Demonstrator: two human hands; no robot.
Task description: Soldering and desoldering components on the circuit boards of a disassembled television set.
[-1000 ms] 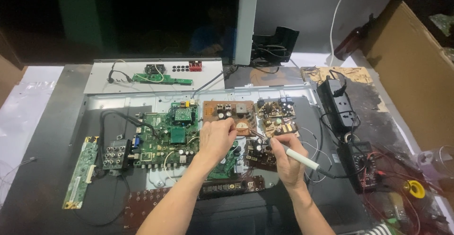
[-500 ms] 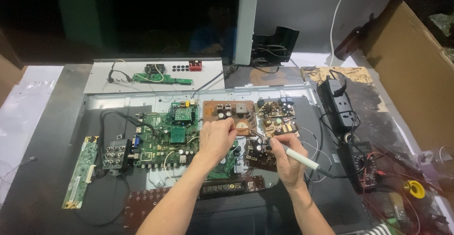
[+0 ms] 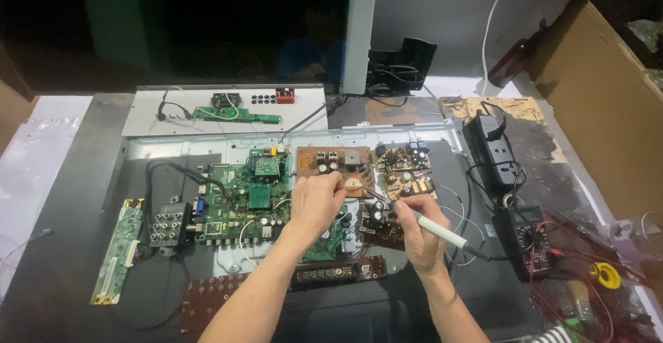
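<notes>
Near the middle of the counter (image 3: 62, 177), the right hand (image 3: 421, 236) grips a white-handled soldering iron (image 3: 442, 231), its tip at the brown circuit board (image 3: 335, 167), where the left hand (image 3: 314, 201) pinches tweezers (image 3: 369, 192), fingers clenched

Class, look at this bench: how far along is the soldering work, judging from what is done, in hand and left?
Done: the boards lie bare on the metal panel, and the power strip has a plug in it. In hand: the right hand holds a soldering iron, tip at the brown board, where the left hand holds something thin. Left: the green board is untouched.
</notes>
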